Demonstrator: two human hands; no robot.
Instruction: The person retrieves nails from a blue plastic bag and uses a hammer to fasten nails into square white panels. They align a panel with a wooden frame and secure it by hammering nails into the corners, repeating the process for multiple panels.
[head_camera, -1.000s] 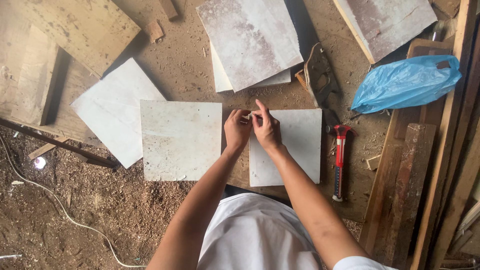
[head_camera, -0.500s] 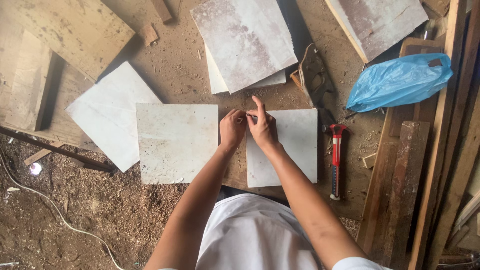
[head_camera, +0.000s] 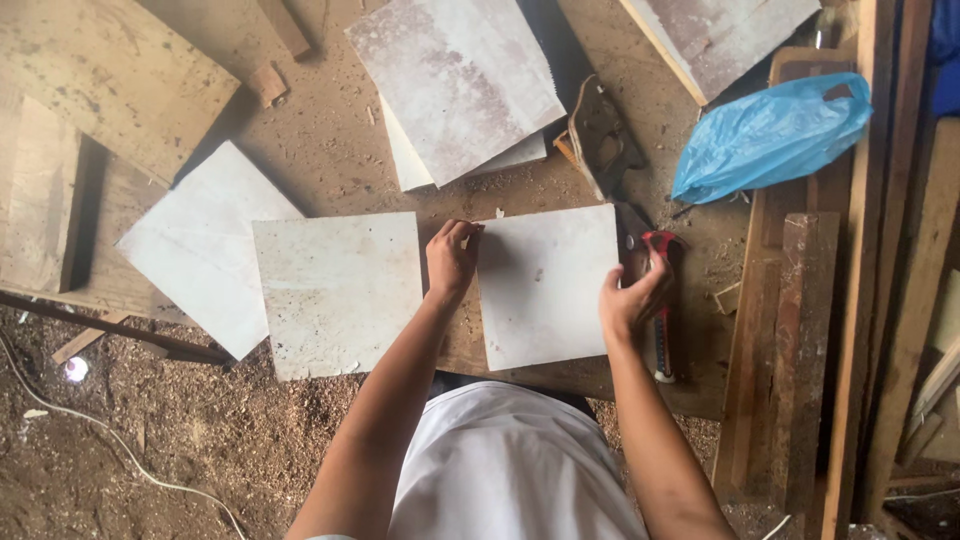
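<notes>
Head view: left hand (head_camera: 452, 258) and right hand (head_camera: 633, 300) grip opposite edges of one white square panel (head_camera: 548, 285) on the workbench (head_camera: 330, 160); blue plastic bag (head_camera: 770, 135) contents hidden; five similar panels nearby

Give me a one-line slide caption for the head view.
Left hand and right hand grip opposite edges of a white square panel on a sawdust-strewn workbench.
</notes>
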